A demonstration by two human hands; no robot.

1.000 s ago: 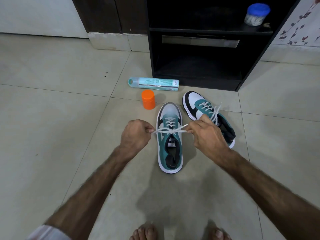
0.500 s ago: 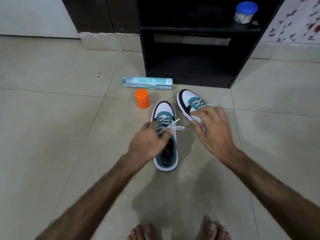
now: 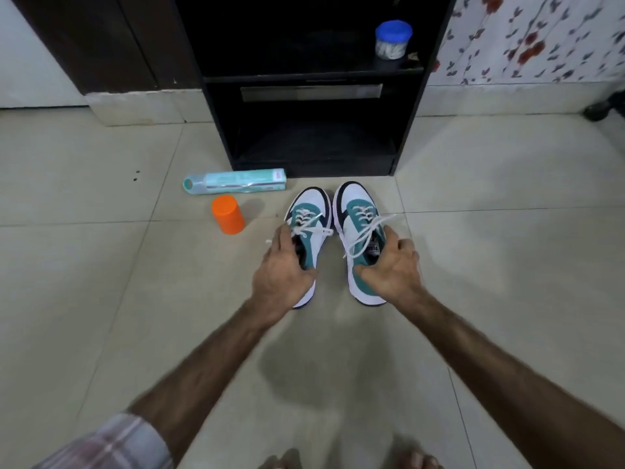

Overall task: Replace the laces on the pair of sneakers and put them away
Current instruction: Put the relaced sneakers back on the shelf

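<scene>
Two white, teal and black sneakers stand side by side on the tiled floor, toes pointing toward a black shelf unit (image 3: 411, 130). White laces run through both, their loose ends trailing over the sides. My left hand (image 3: 282, 270) grips the left sneaker (image 3: 311, 211) at its collar, fingers inside the opening. My right hand (image 3: 392, 269) holds the right sneaker (image 3: 355, 214) the same way around its heel and collar. Both heels are partly hidden under my hands.
An orange cap-like cup (image 3: 227, 214) and a pale teal tube-shaped box (image 3: 236, 181) lie on the floor left of the sneakers. A blue-lidded jar (image 3: 392, 38) sits on the upper shelf. The lower shelf opening is dark. My bare toes (image 3: 351, 460) show at the bottom edge.
My hands let go of the laces on the left sneaker and each took hold of a sneaker. The right sneaker turned straight and now sits parallel beside the left one.
</scene>
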